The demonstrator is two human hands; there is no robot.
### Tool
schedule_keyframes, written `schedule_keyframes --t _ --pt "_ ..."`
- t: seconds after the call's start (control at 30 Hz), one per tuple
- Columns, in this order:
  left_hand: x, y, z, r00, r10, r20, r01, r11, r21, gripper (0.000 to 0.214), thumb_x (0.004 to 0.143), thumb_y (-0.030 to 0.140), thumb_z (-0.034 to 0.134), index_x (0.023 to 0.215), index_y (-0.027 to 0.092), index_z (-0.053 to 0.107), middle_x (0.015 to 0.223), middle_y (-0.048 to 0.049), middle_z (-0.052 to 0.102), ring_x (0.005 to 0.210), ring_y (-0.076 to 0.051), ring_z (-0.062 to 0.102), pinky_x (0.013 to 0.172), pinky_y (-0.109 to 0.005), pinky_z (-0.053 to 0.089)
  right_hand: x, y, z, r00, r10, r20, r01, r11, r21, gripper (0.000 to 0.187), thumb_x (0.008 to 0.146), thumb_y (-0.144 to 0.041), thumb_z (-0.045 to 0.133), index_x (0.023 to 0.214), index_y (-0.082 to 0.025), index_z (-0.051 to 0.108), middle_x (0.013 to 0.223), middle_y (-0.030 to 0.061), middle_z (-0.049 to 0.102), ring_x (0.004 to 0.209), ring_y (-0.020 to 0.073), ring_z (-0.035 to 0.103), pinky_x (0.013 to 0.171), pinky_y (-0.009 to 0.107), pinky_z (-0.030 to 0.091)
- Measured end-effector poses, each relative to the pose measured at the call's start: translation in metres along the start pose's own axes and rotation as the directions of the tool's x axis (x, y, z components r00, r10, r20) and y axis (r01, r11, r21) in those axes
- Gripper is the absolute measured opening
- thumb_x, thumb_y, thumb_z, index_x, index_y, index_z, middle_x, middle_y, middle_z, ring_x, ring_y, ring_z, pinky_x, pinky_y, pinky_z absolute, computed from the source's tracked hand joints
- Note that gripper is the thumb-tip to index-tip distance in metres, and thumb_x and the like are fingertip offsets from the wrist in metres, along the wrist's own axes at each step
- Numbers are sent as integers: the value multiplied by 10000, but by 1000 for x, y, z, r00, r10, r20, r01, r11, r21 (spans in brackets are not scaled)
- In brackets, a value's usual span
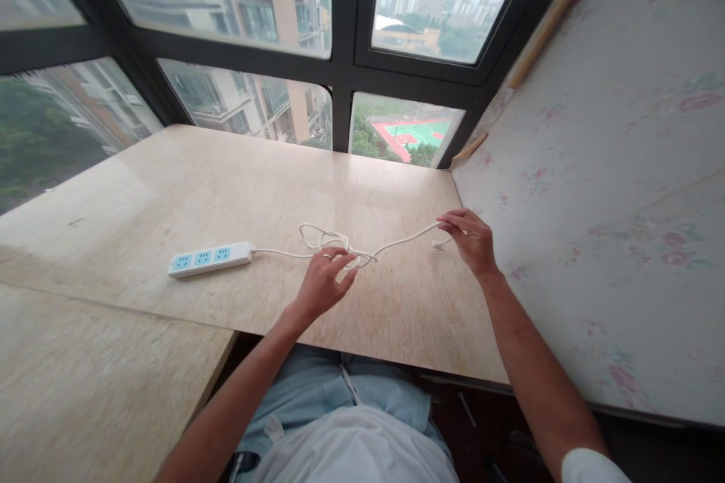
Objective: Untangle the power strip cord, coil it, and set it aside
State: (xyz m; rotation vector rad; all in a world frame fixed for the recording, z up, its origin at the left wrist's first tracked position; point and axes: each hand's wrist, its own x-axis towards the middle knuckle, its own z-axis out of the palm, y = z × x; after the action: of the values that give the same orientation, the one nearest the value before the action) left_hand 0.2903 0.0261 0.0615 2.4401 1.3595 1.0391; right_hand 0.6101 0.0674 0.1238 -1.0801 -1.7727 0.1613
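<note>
A white power strip (211,259) with blue sockets lies on the beige stone ledge (226,189). Its white cord (396,243) runs right and is knotted into loops near the middle. My left hand (322,283) pinches the cord at the tangled loops, a ring on one finger. My right hand (470,240) is closed on the cord's far end, near the plug, and holds it a little above the ledge beside the wall.
Large dark-framed windows (340,68) rise behind the ledge, with tall buildings and a sports court far below. A pale floral-papered wall (612,181) stands to the right. A second, lower counter slab (96,385) lies at the front left. My lap shows under the ledge.
</note>
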Motion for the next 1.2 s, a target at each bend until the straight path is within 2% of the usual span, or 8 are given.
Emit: schedule_keyframes --t 0.1,0.23,0.53,0.73,0.83,0.93,1.07,1.2 --pt "3 20 30 997 -69 32 67 997 47 199 849 299 612 1014 205 671 966 -93 670 972 -248 600 856 -400 462 -11 3 1 999 -7 31 7 1000 -1 148 849 -345 665 951 -274 746 972 55 646 889 189 613 770 343 513" --pt "-4 19 56 983 -175 53 170 981 96 288 842 269 629 1110 166 611 951 -102 692 938 -255 621 844 -411 452 -31 3 -2 998 -11 64 15 998 -59 128 827 -342 691 929 -298 753 1025 58 643 923 197 597 782 359 502" --pt "-16 7 78 978 -176 112 170 984 61 474 843 226 620 1286 145 471 1051 -107 686 1015 -256 600 914 -413 416 -84 -13 -12 947 156 280 -168 986 20 180 868 -364 636 991 -281 738 893 35 723 832 184 652 773 328 500" --pt "-15 1 84 979 -175 108 178 984 -23 421 837 199 625 1245 172 524 914 -51 714 979 -244 595 923 -421 392 -121 5 -13 850 244 468 -240 968 -69 241 898 -329 572 1070 -251 722 840 40 723 762 170 647 730 311 494" --pt "-15 -5 80 980 -157 120 167 983 -78 400 822 243 658 1205 183 557 857 -33 713 949 -240 598 922 -431 382 -133 22 -2 841 273 467 -200 959 -201 207 874 -244 566 966 -241 752 803 46 713 754 183 639 718 326 484" --pt "-17 -9 75 983 -145 117 160 978 -135 415 811 258 678 1204 199 557 832 -18 712 925 -232 608 917 -431 382 -136 25 17 883 305 357 -164 913 -373 224 854 -179 541 886 -219 759 849 77 692 819 214 621 756 364 477" --pt "-24 -10 72 985 -161 56 169 964 -207 383 798 247 690 1162 214 575 818 -8 709 902 -216 630 906 -421 400 -130 -8 47 936 278 217 -134 850 -510 274 854 -169 536 1073 -188 700 1028 122 634 931 253 572 840 419 459" --pt "-29 -6 74 982 -182 -40 166 952 -256 351 792 235 689 1125 209 579 831 -9 708 855 -196 648 892 -404 419 -124 -53 83 934 247 257 -158 933 -323 259 879 -257 576 1115 -173 641 950 88 623 860 201 588 803 320 481"
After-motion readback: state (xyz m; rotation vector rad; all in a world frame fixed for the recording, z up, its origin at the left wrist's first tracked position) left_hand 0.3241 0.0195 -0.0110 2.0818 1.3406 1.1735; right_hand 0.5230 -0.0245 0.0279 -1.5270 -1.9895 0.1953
